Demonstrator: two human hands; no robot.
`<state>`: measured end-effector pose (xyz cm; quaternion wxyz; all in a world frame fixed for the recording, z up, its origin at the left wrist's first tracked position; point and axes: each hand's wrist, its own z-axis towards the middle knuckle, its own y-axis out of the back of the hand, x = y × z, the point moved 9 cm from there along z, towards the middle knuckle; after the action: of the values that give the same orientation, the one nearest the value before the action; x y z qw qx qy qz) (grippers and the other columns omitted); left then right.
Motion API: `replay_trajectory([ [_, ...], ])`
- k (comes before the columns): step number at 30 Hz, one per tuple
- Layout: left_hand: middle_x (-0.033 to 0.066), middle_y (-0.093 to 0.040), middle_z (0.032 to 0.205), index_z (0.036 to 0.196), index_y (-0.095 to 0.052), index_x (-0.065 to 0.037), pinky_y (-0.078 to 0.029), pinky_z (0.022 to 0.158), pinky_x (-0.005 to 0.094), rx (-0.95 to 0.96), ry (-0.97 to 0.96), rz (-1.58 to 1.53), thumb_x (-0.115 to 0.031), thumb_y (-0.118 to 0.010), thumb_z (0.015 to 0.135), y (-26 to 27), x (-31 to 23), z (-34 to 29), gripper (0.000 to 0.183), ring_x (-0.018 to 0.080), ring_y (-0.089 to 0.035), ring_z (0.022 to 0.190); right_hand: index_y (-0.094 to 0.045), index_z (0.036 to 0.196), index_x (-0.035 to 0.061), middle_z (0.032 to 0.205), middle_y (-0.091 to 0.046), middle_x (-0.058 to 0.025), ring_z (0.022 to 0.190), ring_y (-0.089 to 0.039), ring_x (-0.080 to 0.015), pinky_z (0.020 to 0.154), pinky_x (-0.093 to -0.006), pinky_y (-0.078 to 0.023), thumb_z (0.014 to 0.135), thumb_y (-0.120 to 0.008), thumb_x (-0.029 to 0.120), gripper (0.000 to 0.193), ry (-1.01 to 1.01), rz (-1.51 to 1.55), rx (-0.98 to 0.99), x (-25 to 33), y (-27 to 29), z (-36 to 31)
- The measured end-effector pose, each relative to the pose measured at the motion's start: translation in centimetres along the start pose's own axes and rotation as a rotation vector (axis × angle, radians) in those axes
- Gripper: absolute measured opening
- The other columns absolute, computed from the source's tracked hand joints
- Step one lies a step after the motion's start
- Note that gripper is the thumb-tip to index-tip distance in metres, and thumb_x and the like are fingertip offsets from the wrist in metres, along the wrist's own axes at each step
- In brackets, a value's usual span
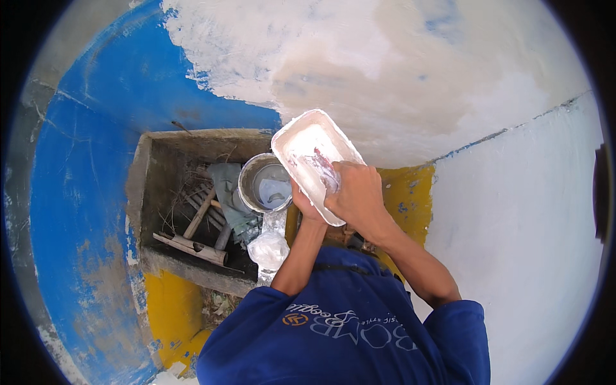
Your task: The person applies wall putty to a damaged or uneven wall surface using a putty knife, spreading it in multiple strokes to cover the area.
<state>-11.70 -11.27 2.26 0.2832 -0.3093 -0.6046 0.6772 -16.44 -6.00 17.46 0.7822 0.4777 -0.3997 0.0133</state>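
Note:
My left hand [307, 204] is closed on the near left side of a white rectangular tub [296, 172], partly hidden beneath it. The tub is tilted, and white paste [311, 141] coats its inside. Over its near right end, my right hand [357, 196] is closed round a scraper-like tool [325, 171] smeared with white and showing some red. The tool's end rests in or just above the paste; its exact shape is hidden by fingers and smears. Left of the tub stands a round bucket [255, 204] with greyish-white liquid inside.
A concrete trough [146, 173] at left holds cut bamboo pieces [201, 213], twigs and a grey-green cloth [232, 202]. A white plastic bag [268, 250] lies near the bucket. Ahead, the wall [359, 70] is patched white over blue; a white wall [513, 212] rises at right beside yellow paint [407, 196].

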Motion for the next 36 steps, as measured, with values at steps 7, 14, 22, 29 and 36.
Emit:
replay_trajectory([
  [7,0.0102,-0.049,0.139,0.143,-0.038,-0.01,-0.037,0.107,0.0442,-0.145,-0.014,0.053,-0.054,-0.035,0.097,2.8,-0.5,0.0,0.063,0.0275,-0.047,0.126,-0.068,0.086,-0.0082,0.075,-0.064,-0.0283,0.069,-0.063,-0.0439,0.068,-0.0469,-0.052,0.06,-0.06,0.008,0.032,-0.042,-0.079,0.082,-0.1,-1.7,-0.6],
  [14,0.0107,-0.046,0.142,0.144,-0.038,-0.01,-0.033,0.11,0.0459,-0.092,0.07,0.067,-0.055,-0.034,0.097,2.7,-0.1,-1.6,0.065,0.0289,-0.044,0.13,-0.068,0.084,-0.0051,0.074,-0.063,-0.0252,0.068,-0.062,-0.0426,0.066,-0.0468,-0.051,0.061,-0.064,0.011,0.028,-0.093,-0.109,0.059,-0.9,-1.2,-1.7],
  [22,0.0113,-0.039,0.147,0.147,-0.032,-0.01,-0.029,0.112,0.0473,-0.084,0.147,0.179,-0.056,-0.035,0.097,0.5,0.8,-2.4,0.068,0.0306,-0.038,0.134,-0.066,0.079,-0.0008,0.076,-0.063,-0.0178,0.074,-0.063,-0.037,0.065,-0.0442,-0.051,0.063,-0.064,0.011,0.02,0.048,-0.085,-0.169,-0.9,3.0,-4.0],
  [29,0.0111,-0.04,0.146,0.147,-0.031,-0.009,-0.031,0.112,0.0448,-0.09,0.115,0.233,-0.057,-0.036,0.096,-1.8,4.2,-2.2,0.071,0.0295,-0.039,0.134,-0.067,0.083,-0.0004,0.08,-0.064,-0.0166,0.079,-0.063,-0.0354,0.068,-0.0438,-0.051,0.062,-0.064,0.011,0.024,0.094,-0.195,-0.047,-1.5,4.0,-4.8],
  [36,0.0123,-0.044,0.141,0.146,-0.032,-0.006,-0.035,0.109,0.0448,-0.026,0.092,0.227,-0.053,-0.031,0.099,-4.8,7.3,-1.2,0.066,0.0296,-0.044,0.129,-0.068,0.081,-0.0034,0.082,-0.067,-0.0214,0.074,-0.063,-0.0405,0.067,-0.0459,-0.05,0.064,-0.063,0.009,0.022,0.125,-0.064,-0.138,-3.2,7.9,-5.3],
])
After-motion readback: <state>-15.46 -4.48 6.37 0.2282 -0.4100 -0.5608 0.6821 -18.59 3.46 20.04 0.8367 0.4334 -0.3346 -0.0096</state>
